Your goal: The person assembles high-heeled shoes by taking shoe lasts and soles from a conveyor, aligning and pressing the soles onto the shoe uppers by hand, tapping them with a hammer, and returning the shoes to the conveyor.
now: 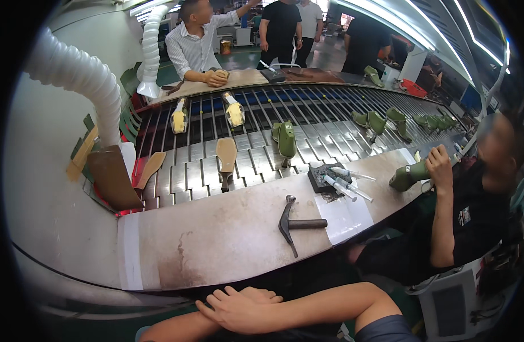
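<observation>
My forearms cross at the lower edge, in front of the bench. My right hand (234, 310) lies across my left wrist with its fingers spread, holding no object. Beyond my right wrist, part of my left hand (263, 293) shows; its fingers are mostly hidden. Nearest to both hands is the pale bench top (216, 245), which neither hand touches. A hammer (299, 224) with a dark curved head and short handle rests on it. Several syringes (348, 185) lie on and beside a black block (323, 178), partly over a white sheet (352, 219).
Behind the bench runs a slatted metal conveyor (199, 176) carrying green shoes (285, 139) and tan soles (226, 157). At right, a co-worker (461, 211) holds a green shoe (409, 175). Another person (196, 43) leans on the far side. A white hose (82, 74) hangs at left.
</observation>
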The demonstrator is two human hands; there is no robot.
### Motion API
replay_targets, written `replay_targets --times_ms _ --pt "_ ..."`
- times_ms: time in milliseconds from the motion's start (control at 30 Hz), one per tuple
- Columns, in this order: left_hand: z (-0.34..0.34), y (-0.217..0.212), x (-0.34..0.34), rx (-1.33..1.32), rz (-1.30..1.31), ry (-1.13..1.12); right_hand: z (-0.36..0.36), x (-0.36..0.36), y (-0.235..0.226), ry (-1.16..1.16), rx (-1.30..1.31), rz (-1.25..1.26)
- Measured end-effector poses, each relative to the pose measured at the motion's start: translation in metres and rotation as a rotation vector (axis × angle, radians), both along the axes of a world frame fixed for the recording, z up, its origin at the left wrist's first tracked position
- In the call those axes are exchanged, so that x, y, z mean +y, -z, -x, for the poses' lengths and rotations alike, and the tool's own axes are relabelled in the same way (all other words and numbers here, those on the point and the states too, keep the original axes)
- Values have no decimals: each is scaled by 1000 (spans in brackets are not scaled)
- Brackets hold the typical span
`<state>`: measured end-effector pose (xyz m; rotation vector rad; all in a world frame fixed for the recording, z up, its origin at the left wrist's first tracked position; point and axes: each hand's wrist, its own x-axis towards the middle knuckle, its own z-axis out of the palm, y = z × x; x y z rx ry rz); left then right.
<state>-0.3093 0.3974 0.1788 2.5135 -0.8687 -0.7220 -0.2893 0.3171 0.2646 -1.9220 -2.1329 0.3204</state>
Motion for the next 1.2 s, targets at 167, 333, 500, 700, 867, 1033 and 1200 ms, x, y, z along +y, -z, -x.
replay_targets --times_ms 167,333,500,700,867,1033,1200 --pt "11 7 10 292 258 -314 11 -7 26 113 -124 -277" --pt "15 -43 29 -6 433 -467 -42 -41 -33 207 330 -509" --pt "-59 -119 53 -351 376 -730 -153 -72 1 770 64 -578" --pt "-216 -115 127 -544 -151 -1122 -204 -77 26 861 32 -451" --pt "-267 -82 170 -297 -294 -1078 -208 -44 7 791 28 -644" --pt "-255 -101 102 -739 8 -929 -259 -8 2 921 685 -623" --pt "-231 -118 80 -837 335 -624 -276 -3 1 891 1070 -568"
